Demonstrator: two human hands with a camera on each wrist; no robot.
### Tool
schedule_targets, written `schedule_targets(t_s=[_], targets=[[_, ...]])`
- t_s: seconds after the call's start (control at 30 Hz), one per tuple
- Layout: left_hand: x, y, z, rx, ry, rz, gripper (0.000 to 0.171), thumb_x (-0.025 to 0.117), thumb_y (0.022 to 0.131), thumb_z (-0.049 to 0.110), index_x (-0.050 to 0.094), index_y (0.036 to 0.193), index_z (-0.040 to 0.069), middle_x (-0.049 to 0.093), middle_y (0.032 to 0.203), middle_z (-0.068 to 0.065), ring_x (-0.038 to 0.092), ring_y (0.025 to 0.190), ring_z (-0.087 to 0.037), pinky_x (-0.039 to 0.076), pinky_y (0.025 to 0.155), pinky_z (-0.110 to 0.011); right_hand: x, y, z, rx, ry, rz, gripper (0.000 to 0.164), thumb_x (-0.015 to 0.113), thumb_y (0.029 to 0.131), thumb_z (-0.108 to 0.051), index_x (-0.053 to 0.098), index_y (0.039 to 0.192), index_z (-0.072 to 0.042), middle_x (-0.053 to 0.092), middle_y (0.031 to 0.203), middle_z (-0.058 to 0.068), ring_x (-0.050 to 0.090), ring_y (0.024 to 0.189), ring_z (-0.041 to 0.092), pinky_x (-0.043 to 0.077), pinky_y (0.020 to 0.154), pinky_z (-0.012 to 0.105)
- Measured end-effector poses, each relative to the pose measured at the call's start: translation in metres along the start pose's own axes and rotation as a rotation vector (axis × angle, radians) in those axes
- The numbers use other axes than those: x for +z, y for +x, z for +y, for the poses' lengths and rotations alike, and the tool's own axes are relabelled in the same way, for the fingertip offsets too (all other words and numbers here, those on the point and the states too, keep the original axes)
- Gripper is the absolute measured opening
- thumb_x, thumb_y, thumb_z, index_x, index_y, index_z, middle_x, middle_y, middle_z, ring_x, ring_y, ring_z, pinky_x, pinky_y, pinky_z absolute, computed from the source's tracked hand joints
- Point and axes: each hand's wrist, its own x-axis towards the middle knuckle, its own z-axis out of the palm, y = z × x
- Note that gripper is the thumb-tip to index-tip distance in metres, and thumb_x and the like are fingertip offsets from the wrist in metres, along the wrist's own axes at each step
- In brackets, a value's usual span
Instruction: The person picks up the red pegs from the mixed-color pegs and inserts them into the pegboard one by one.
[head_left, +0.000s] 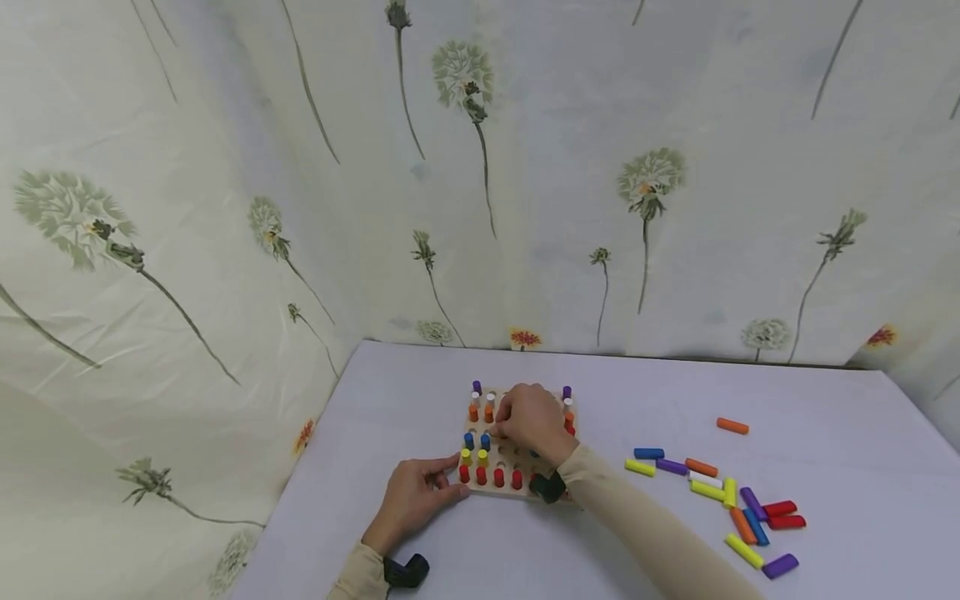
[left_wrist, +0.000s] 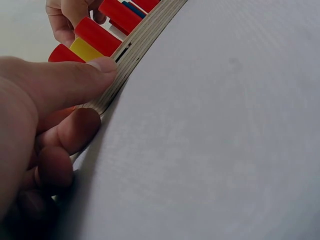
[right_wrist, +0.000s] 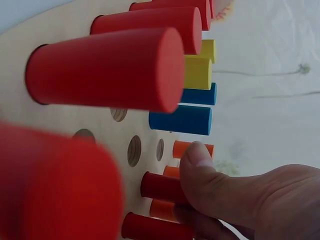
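Observation:
A wooden pegboard (head_left: pixel 491 485) lies on the table with coloured cylindrical pegs standing in rows of holes. My left hand (head_left: pixel 414 497) grips its near left corner, the thumb (left_wrist: pixel 95 75) against the board's side edge. Over the middle of the board, my right hand (head_left: pixel 534 421) pinches a red peg (right_wrist: pixel 162 186) at its upper part; the peg's base meets the board. Another red peg (right_wrist: pixel 155 227) stands beside it. Blue pegs (right_wrist: pixel 180 120) and bare holes (right_wrist: pixel 134 151) are near the fingers. The right hand and forearm hide part of the board in the head view.
Loose pegs lie scattered right of the board, among them a blue one (head_left: pixel 648 453), a white one (head_left: pixel 705 480) and a purple one (head_left: pixel 781 566). An orange peg (head_left: pixel 732 426) lies apart, farther back. A flowered curtain (head_left: pixel 555 208) hangs behind the white table (head_left: pixel 390 400).

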Motion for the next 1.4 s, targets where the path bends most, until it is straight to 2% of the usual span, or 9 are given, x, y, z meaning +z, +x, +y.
schedule_targets(t_s=[0.17, 0.43, 0.67, 0.83, 0.97, 1.17, 1.27, 1.4], targets=[[0.001, -0.002, 0.002, -0.004, 0.006, -0.002, 0.049, 0.089, 0.086, 0.033, 0.077, 0.129, 0.012, 0.066, 0.071, 0.014, 0.05, 0.06, 0.0, 0.035, 0.056, -0.02, -0.001, -0.006, 0.002, 0.001, -0.023, -0.011, 0.023, 0.093, 0.083, -0.033, 0.077, 0.07, -0.023, 0.065, 0.073, -0.008, 0.055, 0.072, 0.015, 0.043, 0.065, 0.032], [0.004, 0.0, 0.004, -0.008, -0.01, -0.019, 0.05, 0.088, 0.087, 0.035, 0.076, 0.131, 0.013, 0.066, 0.072, 0.014, 0.051, 0.06, -0.001, 0.036, 0.057, -0.02, 0.001, -0.01, 0.01, -0.064, -0.11, 0.034, 0.028, 0.092, 0.082, -0.042, 0.076, 0.068, -0.024, 0.06, 0.068, -0.009, 0.048, 0.078, 0.018, 0.036, 0.068, 0.033], [0.008, 0.0, 0.005, -0.011, -0.014, -0.036, 0.05, 0.088, 0.087, 0.035, 0.076, 0.131, 0.013, 0.066, 0.072, 0.014, 0.051, 0.061, -0.001, 0.036, 0.057, -0.02, 0.002, -0.014, 0.022, -0.147, -0.088, 0.062, 0.027, 0.091, 0.082, -0.043, 0.079, 0.069, -0.024, 0.059, 0.063, -0.011, 0.045, 0.075, 0.017, 0.034, 0.069, 0.034], [0.012, 0.001, 0.007, -0.012, -0.023, -0.043, 0.049, 0.088, 0.087, 0.034, 0.076, 0.131, 0.013, 0.066, 0.072, 0.014, 0.051, 0.062, -0.001, 0.036, 0.057, -0.02, -0.004, -0.014, 0.029, -0.178, -0.097, 0.021, 0.027, 0.088, 0.086, -0.045, 0.079, 0.07, -0.024, 0.059, 0.062, -0.013, 0.046, 0.074, 0.017, 0.035, 0.07, 0.035], [0.016, 0.002, 0.008, -0.009, -0.018, -0.044, 0.05, 0.088, 0.087, 0.034, 0.076, 0.131, 0.013, 0.066, 0.072, 0.014, 0.051, 0.062, -0.001, 0.037, 0.057, -0.02, -0.019, -0.018, 0.031, -0.182, -0.076, 0.007, 0.027, 0.083, 0.092, -0.043, 0.081, 0.074, -0.024, 0.061, 0.064, -0.014, 0.047, 0.077, 0.016, 0.036, 0.072, 0.035], [0.017, 0.002, 0.01, -0.01, -0.008, -0.038, 0.05, 0.088, 0.087, 0.034, 0.076, 0.131, 0.012, 0.066, 0.073, 0.013, 0.052, 0.062, -0.002, 0.038, 0.058, -0.021, -0.057, -0.039, 0.043, -0.207, -0.021, 0.096, 0.026, 0.081, 0.094, -0.039, 0.083, 0.077, -0.019, 0.065, 0.066, -0.014, 0.047, 0.076, 0.014, 0.037, 0.071, 0.033], [0.017, 0.004, 0.011, -0.01, -0.002, -0.033, 0.05, 0.088, 0.087, 0.035, 0.076, 0.131, 0.013, 0.065, 0.072, 0.014, 0.052, 0.063, -0.002, 0.037, 0.058, -0.021, -0.08, -0.056, 0.063, -0.198, -0.029, 0.135, 0.024, 0.083, 0.093, -0.037, 0.082, 0.077, -0.019, 0.066, 0.067, -0.014, 0.048, 0.077, 0.015, 0.038, 0.071, 0.033], [0.016, 0.006, 0.012, 0.015, 0.009, -0.031, 0.051, 0.087, 0.088, 0.037, 0.076, 0.132, 0.013, 0.065, 0.073, 0.014, 0.052, 0.063, -0.002, 0.038, 0.059, -0.02, -0.113, -0.085, 0.109, -0.137, -0.058, 0.145, 0.018, 0.084, 0.093, -0.033, 0.083, 0.081, -0.019, 0.072, 0.073, -0.013, 0.057, 0.079, 0.016, 0.042, 0.073, 0.035]])
